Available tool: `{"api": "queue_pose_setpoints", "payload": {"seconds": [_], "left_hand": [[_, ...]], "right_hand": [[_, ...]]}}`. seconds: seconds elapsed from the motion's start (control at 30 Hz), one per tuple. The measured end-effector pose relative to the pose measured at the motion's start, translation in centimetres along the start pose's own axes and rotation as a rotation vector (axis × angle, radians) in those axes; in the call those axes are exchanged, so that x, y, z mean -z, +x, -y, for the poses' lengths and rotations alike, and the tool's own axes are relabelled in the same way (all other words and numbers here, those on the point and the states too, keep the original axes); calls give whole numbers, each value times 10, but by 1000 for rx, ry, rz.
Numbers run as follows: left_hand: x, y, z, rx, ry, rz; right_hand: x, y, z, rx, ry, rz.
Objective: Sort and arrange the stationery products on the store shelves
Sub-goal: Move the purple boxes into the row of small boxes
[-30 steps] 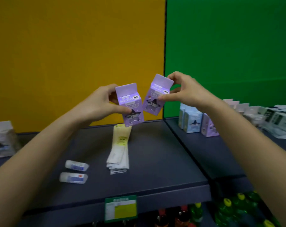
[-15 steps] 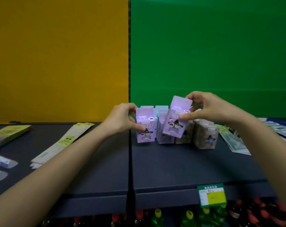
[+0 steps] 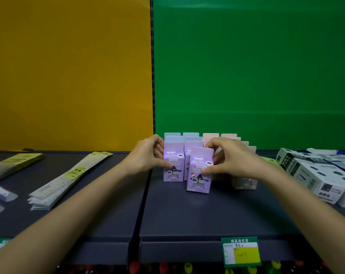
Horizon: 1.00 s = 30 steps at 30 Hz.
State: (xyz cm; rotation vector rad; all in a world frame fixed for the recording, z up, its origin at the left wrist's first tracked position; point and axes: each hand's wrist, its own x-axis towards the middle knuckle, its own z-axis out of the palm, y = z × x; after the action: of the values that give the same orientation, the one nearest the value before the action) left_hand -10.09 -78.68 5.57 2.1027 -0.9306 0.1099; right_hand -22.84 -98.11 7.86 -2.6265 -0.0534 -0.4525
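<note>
Two small purple boxes with a star window stand on the dark shelf (image 3: 207,218) before the green wall. My left hand (image 3: 147,155) grips the left purple box (image 3: 173,171), thumb on its front, fingers behind it. My right hand (image 3: 229,157) grips the right purple box (image 3: 199,180), which stands a little nearer to me. Behind them stand rows of matching boxes: a third purple one (image 3: 193,145), pale blue boxes (image 3: 172,136) and pale pink boxes (image 3: 230,136), partly hidden by my hands.
Long flat packets (image 3: 68,175) lie in a stack on the left shelf, more packets (image 3: 11,165) at far left, and two small clear-wrapped items (image 3: 4,192) near the edge. White boxes (image 3: 314,175) fill the right side. A green price tag (image 3: 241,252) hangs on the shelf front.
Both hands carried the purple boxes from mid-air down to the shelf before the green wall. The boxes now stand upright on the shelf in front of the rows.
</note>
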Motion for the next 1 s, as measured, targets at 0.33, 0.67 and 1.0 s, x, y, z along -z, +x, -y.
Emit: {"api": "queue_pose_setpoints", "payload": {"seconds": [0.33,0.67,1.0], "left_hand": [[-4,2,-1,-23,159,-60],[3,0,-1,-28,272,-55],[79,-54,15,-173,486,-185]], "right_hand": [[-7,7,-2,54,-83,-33],[-3,5,6,46,-334,-65],[-20,20,75,260,-173,-209]]}}
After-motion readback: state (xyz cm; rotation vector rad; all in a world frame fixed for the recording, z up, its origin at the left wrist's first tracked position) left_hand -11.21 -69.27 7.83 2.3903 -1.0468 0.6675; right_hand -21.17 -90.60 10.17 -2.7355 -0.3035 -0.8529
